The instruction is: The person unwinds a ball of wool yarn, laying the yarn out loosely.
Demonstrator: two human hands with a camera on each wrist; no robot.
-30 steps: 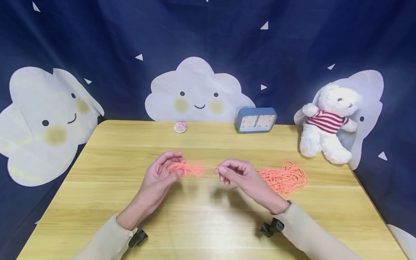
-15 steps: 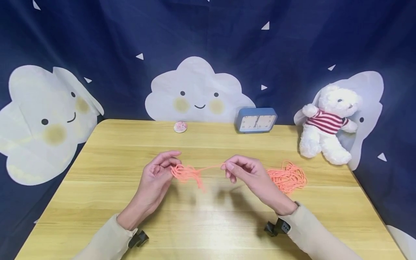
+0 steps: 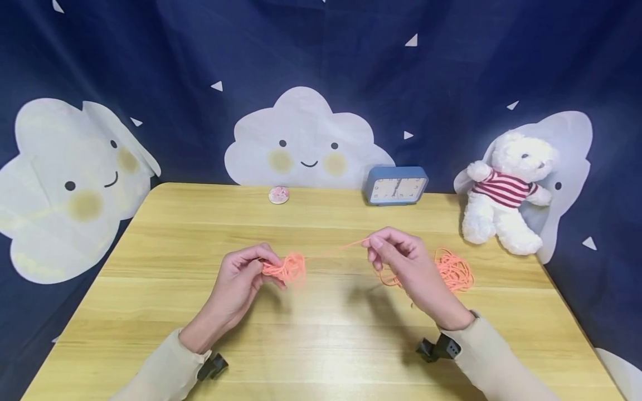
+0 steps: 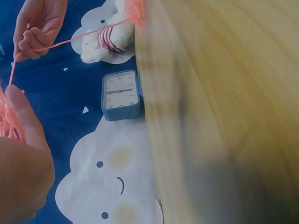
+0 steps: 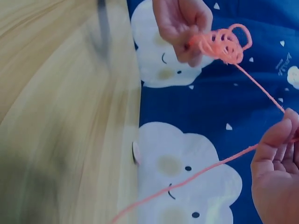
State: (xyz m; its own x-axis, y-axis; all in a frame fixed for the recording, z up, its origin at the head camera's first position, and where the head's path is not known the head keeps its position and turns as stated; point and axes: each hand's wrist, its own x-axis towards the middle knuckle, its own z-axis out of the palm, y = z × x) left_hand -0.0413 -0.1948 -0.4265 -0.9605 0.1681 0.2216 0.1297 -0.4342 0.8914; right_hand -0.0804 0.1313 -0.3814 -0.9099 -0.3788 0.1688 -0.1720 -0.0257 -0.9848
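Note:
My left hand (image 3: pixel 246 278) pinches a small looped bundle of orange yarn (image 3: pixel 288 268) between thumb and fingers, above the table. A single strand (image 5: pixel 259 88) runs taut from this bundle to my right hand (image 3: pixel 408 270), which pinches it between thumb and fingertip. Past the right hand, the strand trails down toward a loose heap of the same yarn (image 3: pixel 455 272) on the tabletop, partly hidden behind that hand. In the right wrist view, the bundle (image 5: pixel 224 45) shows open loops at its free end.
On the wooden table (image 3: pixel 321 345), a round pink-and-white disc (image 3: pixel 278 195) lies at the back edge. A blue desk clock (image 3: pixel 397 186) stands to its right. At the right rear sits a white teddy bear (image 3: pixel 506 192) in a striped shirt, before a dark blue curtain (image 3: pixel 321 44).
My right hand has moved right and a little up, lengthening the strand between the hands. The left hand has stayed nearly in place, its fingers closing over the bundle.

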